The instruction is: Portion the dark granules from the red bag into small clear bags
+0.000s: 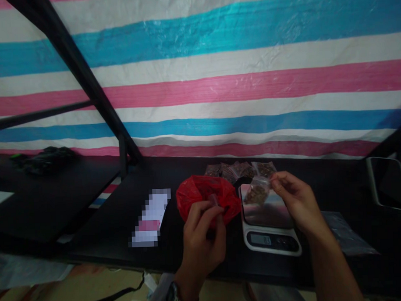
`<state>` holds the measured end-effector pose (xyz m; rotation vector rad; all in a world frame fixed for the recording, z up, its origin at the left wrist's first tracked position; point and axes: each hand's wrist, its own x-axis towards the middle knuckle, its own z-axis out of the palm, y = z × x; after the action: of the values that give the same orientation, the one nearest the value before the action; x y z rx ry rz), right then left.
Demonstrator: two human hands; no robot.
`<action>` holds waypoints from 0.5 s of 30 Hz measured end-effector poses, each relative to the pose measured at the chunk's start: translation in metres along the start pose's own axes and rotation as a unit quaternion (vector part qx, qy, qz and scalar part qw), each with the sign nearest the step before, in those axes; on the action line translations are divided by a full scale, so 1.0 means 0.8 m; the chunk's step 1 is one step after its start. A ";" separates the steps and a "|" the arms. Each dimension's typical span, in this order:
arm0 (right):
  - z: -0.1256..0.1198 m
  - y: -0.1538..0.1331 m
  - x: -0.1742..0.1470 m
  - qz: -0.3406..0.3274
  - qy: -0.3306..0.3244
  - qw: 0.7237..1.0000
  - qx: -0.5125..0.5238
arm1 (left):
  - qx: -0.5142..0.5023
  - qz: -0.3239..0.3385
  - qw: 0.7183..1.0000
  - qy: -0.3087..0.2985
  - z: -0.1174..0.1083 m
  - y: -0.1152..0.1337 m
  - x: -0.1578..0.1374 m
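Note:
My right hand (296,204) pinches the top corner of a small clear zip bag (257,193) partly filled with brown-green dried bits. That bag hangs above the steel plate of a white kitchen scale (272,246), whose display is lit but too small to read. Over the mouth of a crumpled red plastic bag (197,184) is my left hand (205,233), its fingers closed together. A small translucent piece shows at those fingertips; I cannot make out what it is. Several filled zip bags (237,170) lie in a row behind the scale.
A flat clear plastic bag (348,235) lies right of my right forearm. Farther right is a phone (389,183). A blurred paper slip (152,220) rests left of the red bag on the black table (104,233). A slanted black metal post (86,82) rises at left; striped sheeting hangs behind.

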<state>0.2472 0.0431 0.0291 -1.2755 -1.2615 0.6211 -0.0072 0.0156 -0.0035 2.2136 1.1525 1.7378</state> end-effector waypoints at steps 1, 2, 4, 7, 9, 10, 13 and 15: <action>0.007 -0.012 -0.002 -0.008 -0.010 0.999 0.029 | -0.010 -0.030 0.999 0.008 0.003 0.003 0.001; 0.015 -0.023 -0.005 -0.017 -0.027 0.998 0.051 | -0.025 -0.065 0.998 0.009 0.006 0.005 0.003; 0.036 -0.041 -0.011 -0.028 -0.079 0.994 0.077 | -0.080 -0.147 0.986 -0.009 0.011 0.009 0.006; 0.069 -0.052 -0.021 -0.012 -0.122 0.987 0.108 | -0.185 -0.254 0.948 -0.053 0.015 0.011 0.011; 0.087 -0.052 -0.026 0.012 -0.122 0.983 0.139 | -0.231 -0.302 0.923 -0.049 0.015 0.009 0.012; 0.095 -0.051 -0.028 0.023 -0.123 0.980 0.155 | -0.243 -0.317 0.916 -0.035 0.014 0.008 0.012; 0.109 -0.045 -0.029 0.037 -0.126 0.973 0.189 | -0.241 -0.337 0.910 0.010 0.010 0.000 0.013; 0.114 -0.042 -0.028 0.034 -0.118 0.973 0.194 | -0.224 -0.334 0.916 0.019 0.007 -0.006 0.014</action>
<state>0.1476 0.0457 0.0358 -0.9403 -1.2153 1.0385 -0.0043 0.0274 0.0009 1.3136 1.1747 1.5333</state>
